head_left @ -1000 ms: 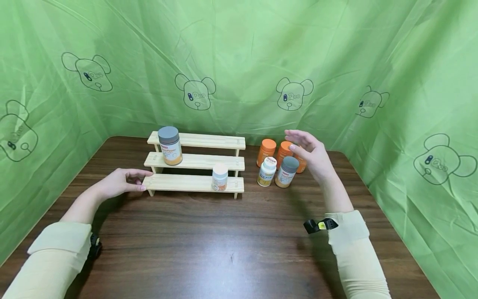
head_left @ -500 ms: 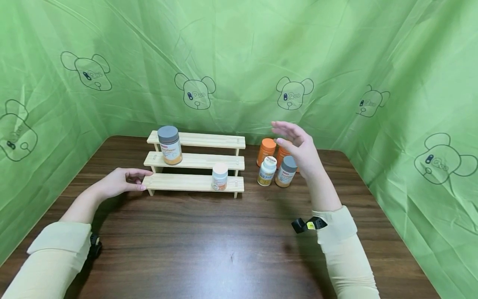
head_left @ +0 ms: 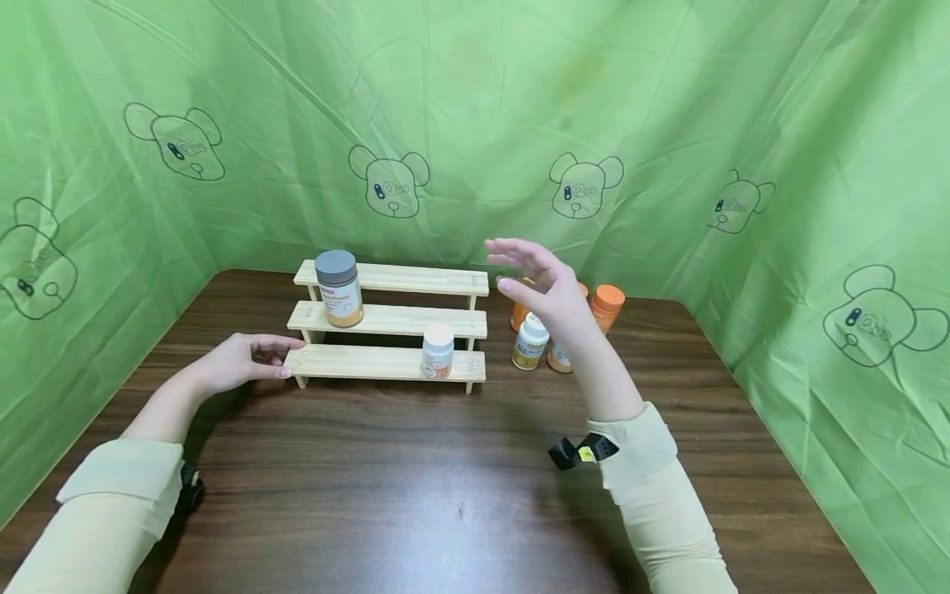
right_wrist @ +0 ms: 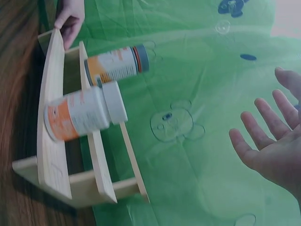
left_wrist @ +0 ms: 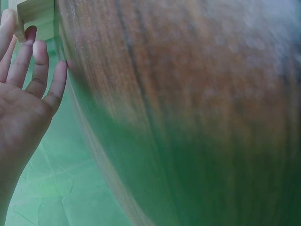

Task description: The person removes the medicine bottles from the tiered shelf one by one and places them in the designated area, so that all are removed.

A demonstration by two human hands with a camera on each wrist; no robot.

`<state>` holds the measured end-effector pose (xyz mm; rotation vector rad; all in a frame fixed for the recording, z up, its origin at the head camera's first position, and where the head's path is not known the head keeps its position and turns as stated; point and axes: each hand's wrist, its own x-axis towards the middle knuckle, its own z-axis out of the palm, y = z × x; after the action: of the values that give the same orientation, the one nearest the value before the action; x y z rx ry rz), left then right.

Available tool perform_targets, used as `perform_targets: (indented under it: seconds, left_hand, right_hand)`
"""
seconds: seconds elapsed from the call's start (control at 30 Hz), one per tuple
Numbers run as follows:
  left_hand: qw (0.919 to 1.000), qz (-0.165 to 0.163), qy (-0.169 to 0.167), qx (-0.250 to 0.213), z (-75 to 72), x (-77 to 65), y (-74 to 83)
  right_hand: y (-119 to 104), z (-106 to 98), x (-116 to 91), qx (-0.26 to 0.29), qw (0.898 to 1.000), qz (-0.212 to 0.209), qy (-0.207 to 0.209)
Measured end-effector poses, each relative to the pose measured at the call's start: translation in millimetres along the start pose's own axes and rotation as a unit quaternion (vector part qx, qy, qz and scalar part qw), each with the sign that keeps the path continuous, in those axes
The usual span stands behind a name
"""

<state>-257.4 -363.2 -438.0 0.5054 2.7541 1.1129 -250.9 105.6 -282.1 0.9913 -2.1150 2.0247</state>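
Observation:
A three-step wooden rack (head_left: 356,363) stands on the table, and my left hand (head_left: 226,363) holds the left end of its lowest step between thumb and fingers. On the middle step at the left sits a grey-capped supplement bottle (head_left: 341,299). A smaller white supplement bottle (head_left: 438,356) stands near the right end of the lowest step. My right hand (head_left: 545,289), fingers spread and loosely bent, is in the air right of the rack with nothing in it. In the right wrist view, that hand (right_wrist: 277,141) shows its palm with fingers apart.
Behind and below the right hand, several bottles stand on the dark wooden table (head_left: 416,495): a white-capped one (head_left: 530,345) in front and orange ones (head_left: 608,305) behind, partly hidden by the hand. Green cloth (head_left: 475,107) walls the table's back and sides.
My right hand has moved left, from over the group of bottles towards the rack, uncovering the rightmost orange bottle. The left hand and the rack have stayed put.

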Motion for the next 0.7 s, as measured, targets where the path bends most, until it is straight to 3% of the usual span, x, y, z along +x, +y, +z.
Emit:
perform_targets:
  seconds: [0.4, 0.7]
  left_hand:
    - [0.9999, -0.009, 0.002, 0.014, -1.9, 0.4, 4.0]
    - [0.9997, -0.018, -0.002, 0.015, -0.1, 0.3, 1.5]
  right_hand:
    - [2.0, 36.9, 15.7, 0.002, 0.998, -0.035, -0.047]
    - [11.8, 64.5, 32.3, -0.013, 0.998, -0.018, -0.054]
